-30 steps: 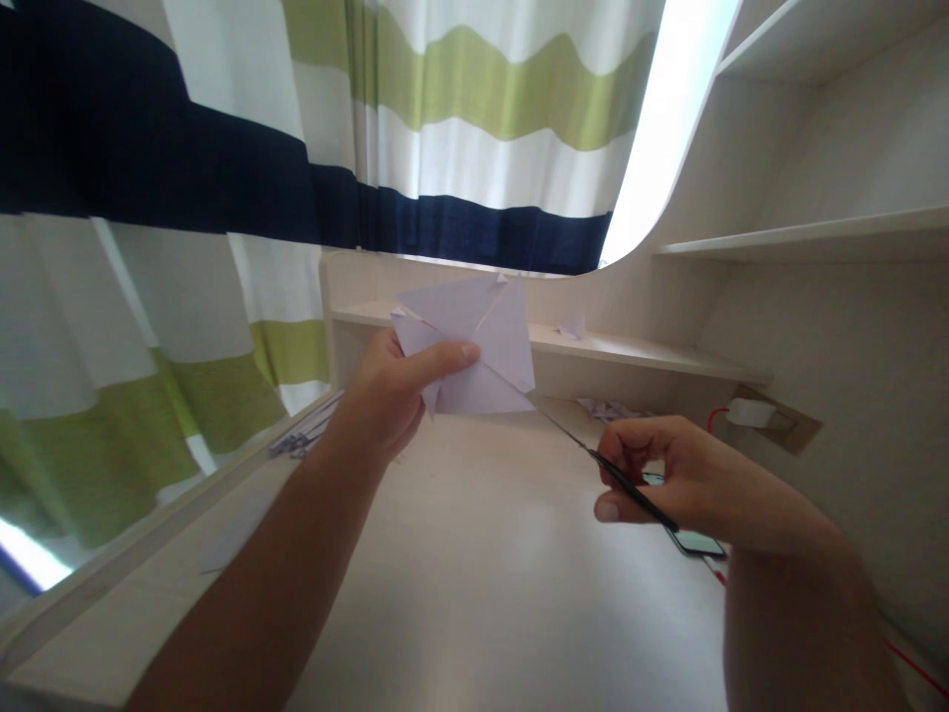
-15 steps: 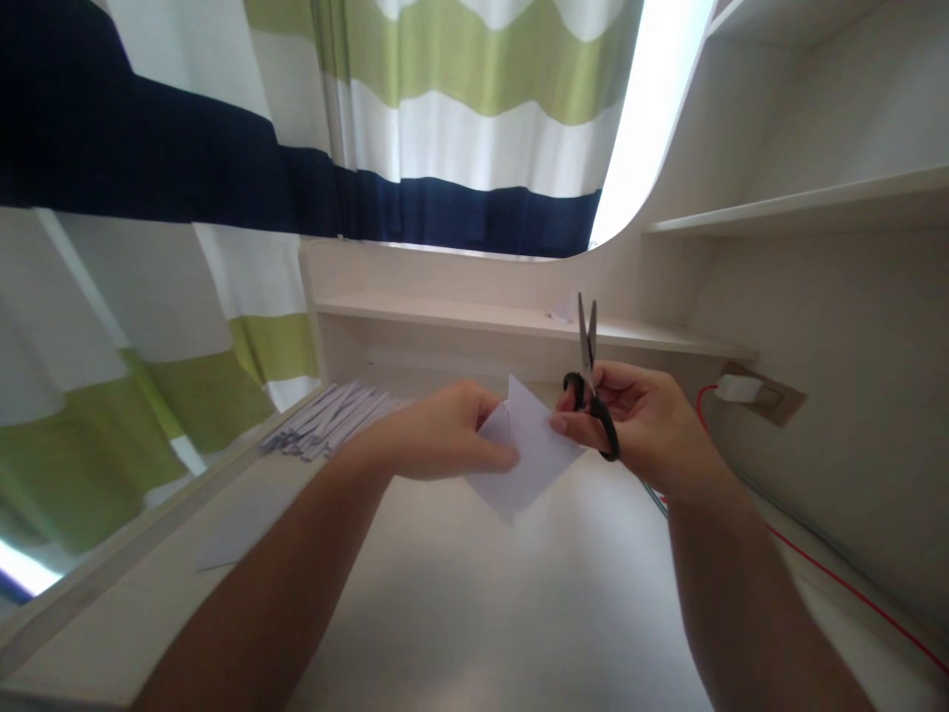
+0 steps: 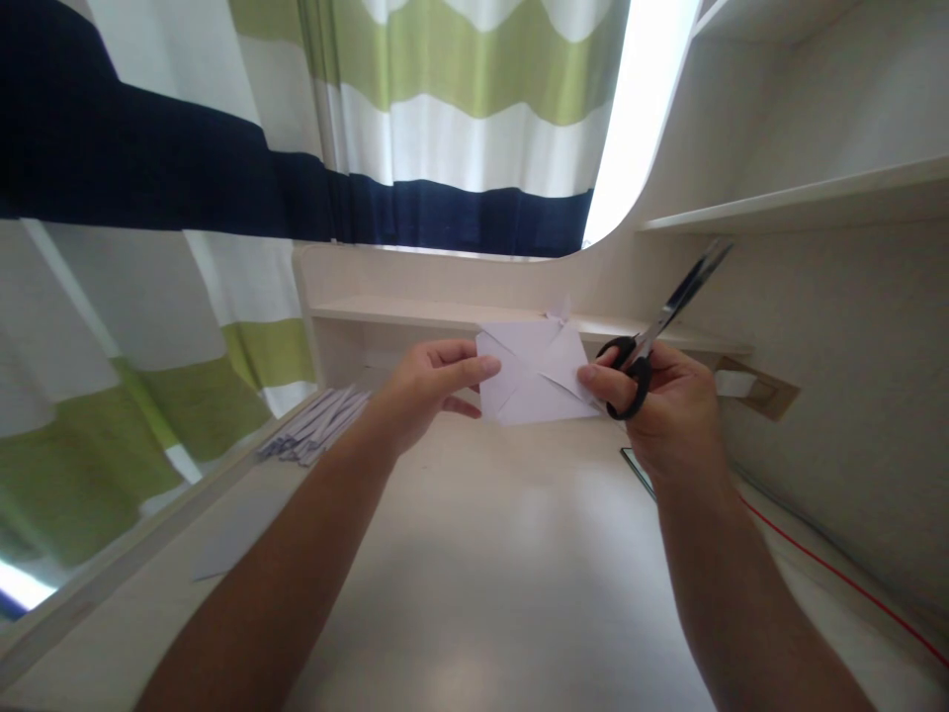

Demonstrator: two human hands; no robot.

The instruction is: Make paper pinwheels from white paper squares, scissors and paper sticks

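A white sheet of paper (image 3: 528,381), cut with slits or creases running in from its corners, is held up above the desk. My left hand (image 3: 437,381) pinches its left edge between thumb and fingers. On the right edge, the thumb and a finger of my right hand (image 3: 656,391) grip the paper too. That same hand carries a pair of scissors (image 3: 642,361) with black handles, its blades pointing up and right, away from the paper. The fingers behind the sheet are partly hidden.
A pile of thin paper strips (image 3: 315,425) lies at the desk's left, with a flat white sheet (image 3: 241,534) nearer me. A small folded paper piece (image 3: 558,311) rests on the back shelf (image 3: 415,312). A red cable (image 3: 837,569) and a dark-edged flat object (image 3: 636,470) are right.
The paper has been raised and turned from a diamond to nearly level. Both hands now hold its opposite edges, and the scissors have swung from upright to tilting right.
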